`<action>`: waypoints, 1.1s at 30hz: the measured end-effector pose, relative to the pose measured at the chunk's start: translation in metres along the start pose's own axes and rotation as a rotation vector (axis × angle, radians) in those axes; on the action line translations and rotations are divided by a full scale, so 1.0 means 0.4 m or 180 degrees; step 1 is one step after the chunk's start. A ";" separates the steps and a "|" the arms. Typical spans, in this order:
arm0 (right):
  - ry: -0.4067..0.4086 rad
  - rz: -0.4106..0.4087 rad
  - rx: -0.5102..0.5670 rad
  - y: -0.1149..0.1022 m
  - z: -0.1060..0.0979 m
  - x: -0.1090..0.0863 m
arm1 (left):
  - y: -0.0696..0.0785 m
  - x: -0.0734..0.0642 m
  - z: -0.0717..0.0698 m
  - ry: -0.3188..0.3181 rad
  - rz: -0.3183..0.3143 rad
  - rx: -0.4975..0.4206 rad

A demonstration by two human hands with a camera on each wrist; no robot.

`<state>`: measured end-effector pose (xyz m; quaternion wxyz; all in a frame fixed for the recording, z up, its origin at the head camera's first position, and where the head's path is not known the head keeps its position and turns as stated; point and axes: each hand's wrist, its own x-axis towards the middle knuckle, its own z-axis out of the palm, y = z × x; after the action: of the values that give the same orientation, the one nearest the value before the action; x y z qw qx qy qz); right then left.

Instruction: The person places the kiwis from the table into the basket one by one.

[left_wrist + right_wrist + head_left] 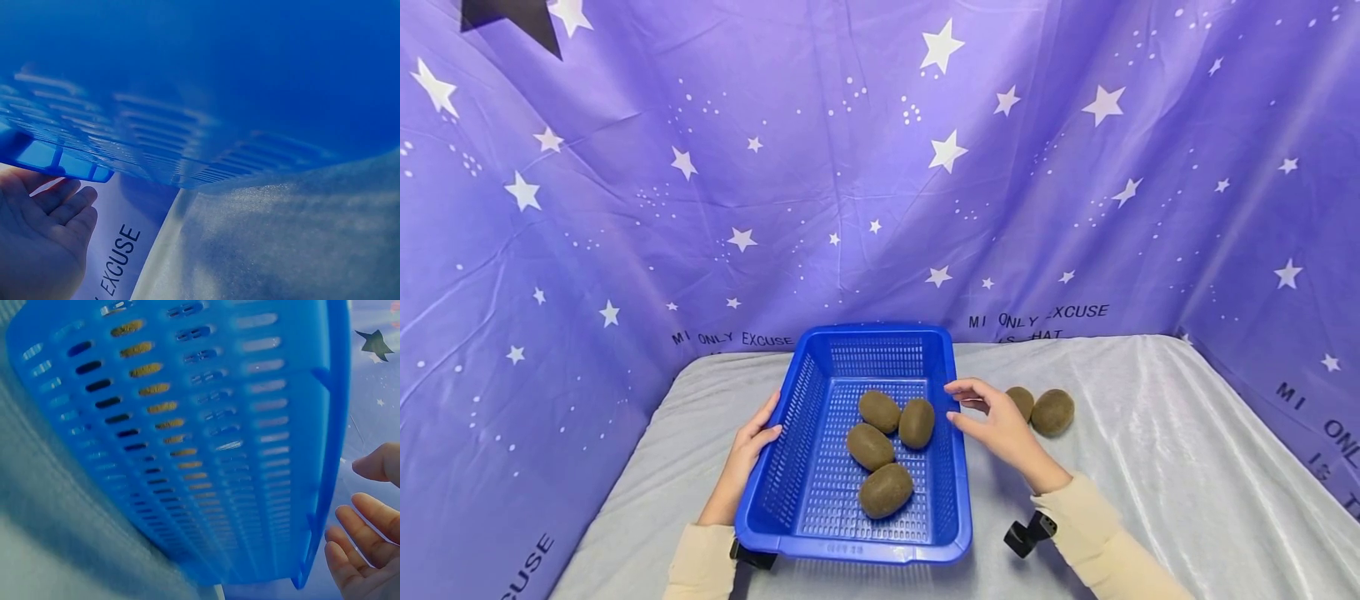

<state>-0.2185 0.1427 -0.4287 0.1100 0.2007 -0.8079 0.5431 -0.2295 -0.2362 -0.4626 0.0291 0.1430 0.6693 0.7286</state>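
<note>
A blue plastic basket [842, 547] with slotted walls stands in front of me, holding several brown kiwifruits [886, 491]. My left hand [747, 446] grips its left rim, thumb at the top edge; in the left wrist view the fingers [74, 203] reach up under the rim. At the right rim is my right hand [1000, 421], thumb and fingers spread apart with nothing between them. Seen from the right wrist, its fingertips [350, 519] are just outside the rim. Through the wall slots, brown kiwifruit skin shows.
Two more kiwifruits lie on the pale cloth [1138, 433] right of the basket; the right hand partly hides one, and the other kiwifruit [1053, 412] is in full view. A purple curtain [850, 167] with white stars rises behind the table and along both sides.
</note>
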 end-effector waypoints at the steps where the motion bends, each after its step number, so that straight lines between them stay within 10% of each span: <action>1: 0.0006 -0.0004 -0.0002 0.001 -0.004 -0.002 | 0.000 0.000 0.000 -0.0003 -0.0004 -0.0009; 13: 0.0187 -0.0032 -0.0344 -0.042 -0.065 -0.039 | -0.003 0.000 -0.001 -0.0120 0.0114 -0.0041; 33: 0.0431 0.0066 -0.0229 0.126 -0.158 -0.070 | -0.002 -0.006 -0.001 -0.0081 0.0058 -0.0008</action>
<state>-0.2185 0.2233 -0.4575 0.1659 0.1510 -0.8196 0.5272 -0.2273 -0.2371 -0.4637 0.0312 0.1583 0.6666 0.7277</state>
